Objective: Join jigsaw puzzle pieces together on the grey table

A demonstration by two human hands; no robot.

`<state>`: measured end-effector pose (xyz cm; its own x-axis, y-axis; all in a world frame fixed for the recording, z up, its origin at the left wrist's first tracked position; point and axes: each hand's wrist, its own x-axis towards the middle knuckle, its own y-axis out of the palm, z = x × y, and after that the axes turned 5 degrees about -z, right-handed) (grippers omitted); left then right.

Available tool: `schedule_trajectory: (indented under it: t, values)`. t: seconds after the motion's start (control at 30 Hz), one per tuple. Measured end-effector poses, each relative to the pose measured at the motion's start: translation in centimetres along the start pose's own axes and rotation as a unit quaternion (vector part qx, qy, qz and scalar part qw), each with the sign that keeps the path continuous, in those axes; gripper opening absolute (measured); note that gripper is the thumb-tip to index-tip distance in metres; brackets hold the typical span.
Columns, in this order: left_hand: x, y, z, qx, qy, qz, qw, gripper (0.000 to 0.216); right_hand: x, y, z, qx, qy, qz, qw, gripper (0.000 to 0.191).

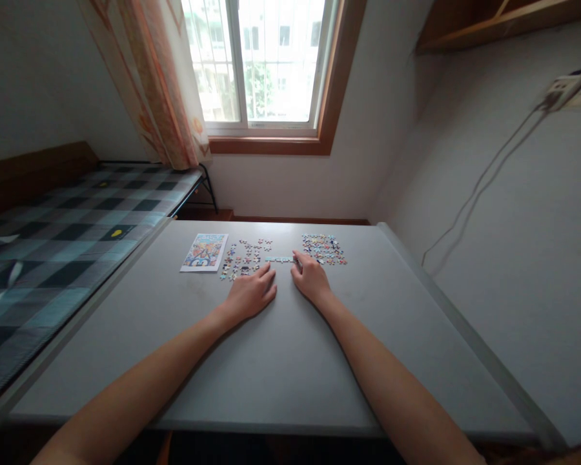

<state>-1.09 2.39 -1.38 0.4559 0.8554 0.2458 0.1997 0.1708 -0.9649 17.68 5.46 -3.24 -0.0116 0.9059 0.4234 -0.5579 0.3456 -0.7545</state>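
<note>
My left hand lies palm down on the grey table, fingers stretched out, its fingertips near a loose scatter of small puzzle pieces. My right hand rests beside it, fingers bent down with the tips touching the right end of a short joined strip of pieces. A denser heap of pieces lies just right of that hand. A colourful picture card lies flat at the left of the pieces.
The table stands against a white wall on the right, with a cable and power strip hanging there. A bed with a checked cover runs along the table's left edge. A window with a curtain is behind.
</note>
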Motion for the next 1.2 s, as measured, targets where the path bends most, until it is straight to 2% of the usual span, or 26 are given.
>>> schedule_trajectory:
  t: [0.27, 0.5, 1.2]
  values:
    - [-0.05, -0.10, 0.06, -0.002, 0.003, -0.002, 1.000, 0.043, 0.05, 0.16, -0.15, 0.021, -0.010, -0.036, 0.999, 0.039]
    - [-0.05, 0.02, 0.06, -0.004, 0.002, -0.004, 1.000, 0.042, 0.03, 0.17, -0.12, 0.016, -0.013, -0.023, 1.000, 0.033]
    - [-0.04, -0.14, -0.01, 0.016, 0.007, -0.002, 1.000, 0.041, 0.05, -0.17, 0.15, 0.010, -0.013, -0.012, 1.000, 0.032]
